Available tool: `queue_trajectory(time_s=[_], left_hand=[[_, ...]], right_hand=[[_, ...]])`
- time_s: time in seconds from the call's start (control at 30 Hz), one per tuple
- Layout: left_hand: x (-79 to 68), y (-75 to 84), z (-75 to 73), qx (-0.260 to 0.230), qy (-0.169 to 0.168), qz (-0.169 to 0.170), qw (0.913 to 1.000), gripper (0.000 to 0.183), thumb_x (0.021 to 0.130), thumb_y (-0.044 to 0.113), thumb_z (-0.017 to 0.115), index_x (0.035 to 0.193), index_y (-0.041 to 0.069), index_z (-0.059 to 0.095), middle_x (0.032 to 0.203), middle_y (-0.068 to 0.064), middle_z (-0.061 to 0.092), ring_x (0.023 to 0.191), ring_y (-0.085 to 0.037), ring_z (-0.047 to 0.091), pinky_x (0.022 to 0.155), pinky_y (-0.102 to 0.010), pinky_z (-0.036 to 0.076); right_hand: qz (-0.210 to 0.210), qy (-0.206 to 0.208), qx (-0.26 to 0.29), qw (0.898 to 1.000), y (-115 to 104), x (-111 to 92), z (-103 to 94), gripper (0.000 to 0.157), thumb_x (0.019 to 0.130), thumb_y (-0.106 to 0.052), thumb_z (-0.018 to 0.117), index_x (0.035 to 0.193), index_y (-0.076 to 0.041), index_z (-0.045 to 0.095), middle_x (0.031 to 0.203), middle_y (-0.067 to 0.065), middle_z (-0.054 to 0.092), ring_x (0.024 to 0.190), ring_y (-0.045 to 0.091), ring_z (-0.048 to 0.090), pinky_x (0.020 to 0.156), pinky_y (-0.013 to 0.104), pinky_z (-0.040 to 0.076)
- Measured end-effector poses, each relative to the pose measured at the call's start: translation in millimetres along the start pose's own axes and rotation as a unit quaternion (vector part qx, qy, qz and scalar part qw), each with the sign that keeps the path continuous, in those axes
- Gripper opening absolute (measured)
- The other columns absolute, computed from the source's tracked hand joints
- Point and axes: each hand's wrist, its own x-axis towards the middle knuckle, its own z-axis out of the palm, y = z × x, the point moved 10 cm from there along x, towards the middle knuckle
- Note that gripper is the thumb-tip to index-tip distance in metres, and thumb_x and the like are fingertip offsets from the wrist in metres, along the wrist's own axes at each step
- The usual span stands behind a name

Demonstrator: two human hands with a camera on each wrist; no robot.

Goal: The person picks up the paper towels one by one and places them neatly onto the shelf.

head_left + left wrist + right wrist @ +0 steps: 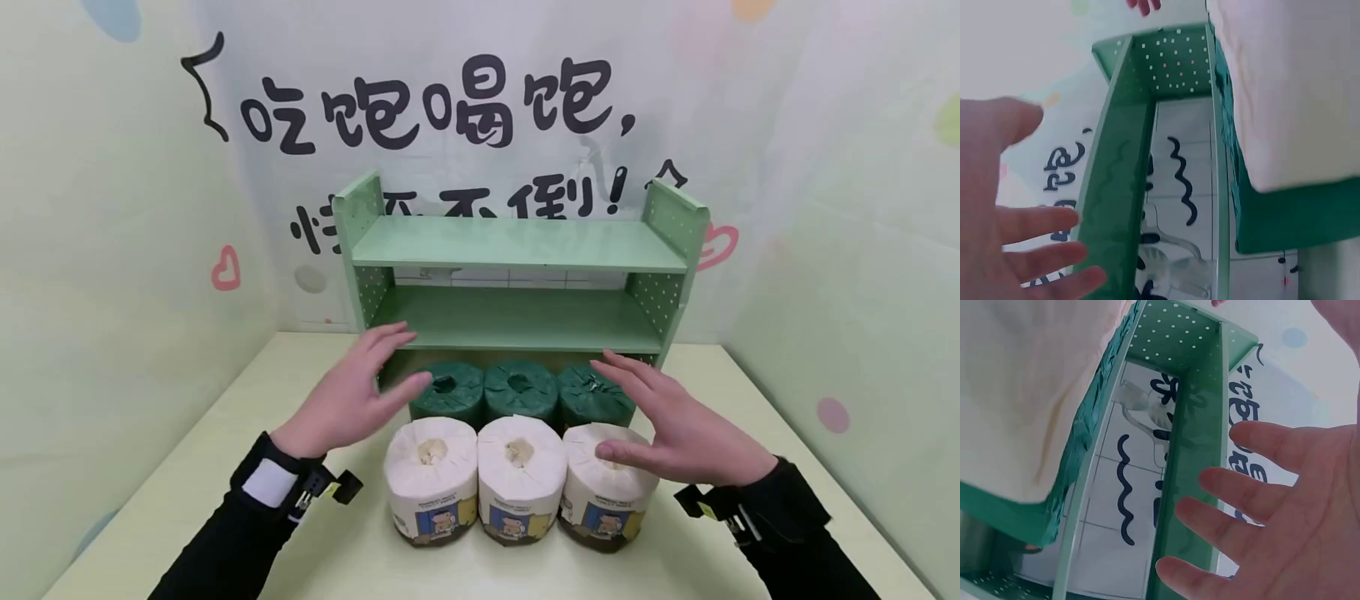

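Three toilet rolls in white paper with a printed picture band stand upright in a front row: a left one (431, 496), a middle one (522, 487) and a right one (600, 500). Close behind them are three rolls in dark green wrap (521, 387). My left hand (348, 400) hovers to the left of the rows, fingers spread and holding nothing. On the other side my right hand (678, 425) is also empty, its thumb overlapping the top of the right white roll in the head view. Both wrist views show straight, parted fingers (1241, 494).
A green shelf rack (517, 246) with perforated side panels stands behind the rolls, its lower part hidden by them. The pale table (337, 533) meets a printed backdrop (480, 33) with black lettering. Side walls rise at left and right.
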Motion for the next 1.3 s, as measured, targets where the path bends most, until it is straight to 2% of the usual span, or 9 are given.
queue_trajectory(time_s=[0.1,0.23,0.37,0.47,0.7,0.83,0.97,1.13,1.3], left_hand=[[3.5,-17.9,-17.0,-0.038,0.082,-0.008,0.9959,0.057,0.097,0.038,0.065,0.141,0.005,0.05,0.147,-0.013,0.036,0.124,-0.03,0.043,0.094,-0.056,0.047],[3.3,-49.9,-38.6,-0.077,0.192,-0.045,0.9773,0.055,0.093,0.023,0.07,0.139,0.0,0.048,0.134,-0.019,0.038,0.111,-0.029,0.049,0.089,-0.052,0.05],[1.3,-83.9,-46.5,-0.103,0.238,-0.11,0.9596,0.066,0.092,0.024,0.07,0.145,0.0,0.038,0.132,-0.02,0.031,0.11,-0.028,0.046,0.092,-0.049,0.048],[4.6,-105.6,-40.1,-0.134,0.22,-0.153,0.954,0.077,0.094,0.034,0.068,0.151,0.003,0.027,0.141,-0.02,0.025,0.12,-0.03,0.041,0.097,-0.051,0.044],[15.3,-142.5,-1.2,-0.198,0.101,-0.223,0.9492,0.095,0.094,0.056,0.06,0.158,0.01,0.009,0.157,-0.017,0.019,0.136,-0.033,0.025,0.108,-0.055,0.032],[16.9,-154.2,13.2,-0.201,0.071,-0.227,0.9503,0.091,0.096,0.056,0.057,0.158,0.009,0.01,0.155,-0.02,0.022,0.135,-0.036,0.028,0.107,-0.056,0.034],[18.3,-162.7,20.1,-0.209,0.075,-0.218,0.9504,0.078,0.102,0.042,0.057,0.157,0.006,0.016,0.151,-0.024,0.03,0.131,-0.037,0.035,0.103,-0.053,0.039],[20.0,-168.1,29.0,-0.189,0.079,-0.201,0.958,0.054,0.105,0.031,0.054,0.147,0.0,0.04,0.138,-0.025,0.047,0.121,-0.035,0.048,0.096,-0.052,0.047],[19.6,-170.8,31.6,-0.162,0.096,-0.2,0.9615,0.038,0.106,0.029,0.052,0.129,-0.001,0.057,0.123,-0.021,0.059,0.105,-0.029,0.056,0.08,-0.046,0.051]], right_hand=[[0.009,-0.005,0.015,1.0,3.0,-1.8,0.9,0.09,0.088,-0.058,0.069,0.157,-0.03,0.018,0.158,-0.001,0.017,0.137,0.02,0.022,0.098,0.056,0.043],[0.026,-0.001,0.043,0.999,11.9,-5.3,-0.3,0.091,0.089,-0.054,0.07,0.158,-0.029,0.016,0.157,-0.005,0.018,0.137,0.018,0.022,0.101,0.057,0.039],[0.037,0.008,0.065,0.997,21.4,-11.0,-2.0,0.091,0.09,-0.046,0.072,0.158,-0.027,0.015,0.156,-0.004,0.019,0.137,0.018,0.021,0.103,0.06,0.035],[0.039,0.017,0.08,0.996,26.1,-16.3,-1.7,0.091,0.091,-0.038,0.074,0.158,-0.026,0.014,0.157,-0.003,0.019,0.138,0.019,0.02,0.103,0.061,0.033],[0.058,0.043,0.12,0.99,35.7,-32.4,6.7,0.088,0.092,-0.022,0.074,0.158,-0.026,0.015,0.157,0.0,0.021,0.138,0.025,0.022,0.1,0.067,0.031],[0.062,0.047,0.161,0.984,39.3,-40.4,15.1,0.087,0.093,-0.015,0.072,0.158,-0.025,0.015,0.154,0.001,0.026,0.136,0.031,0.026,0.097,0.07,0.032],[0.06,0.045,0.195,0.978,41.1,-45.1,24.5,0.086,0.093,-0.01,0.07,0.158,-0.022,0.015,0.153,0.004,0.029,0.134,0.031,0.03,0.098,0.066,0.035],[0.045,0.043,0.211,0.976,41.2,-52.9,36.0,0.088,0.09,-0.008,0.071,0.158,-0.015,0.015,0.155,0.011,0.026,0.135,0.028,0.031,0.104,0.039,0.041],[0.045,0.068,0.22,0.972,43.0,-61.0,37.4,0.095,0.084,-0.008,0.077,0.157,-0.014,0.017,0.156,0.006,0.021,0.136,0.027,0.027,0.103,0.014,0.032]])
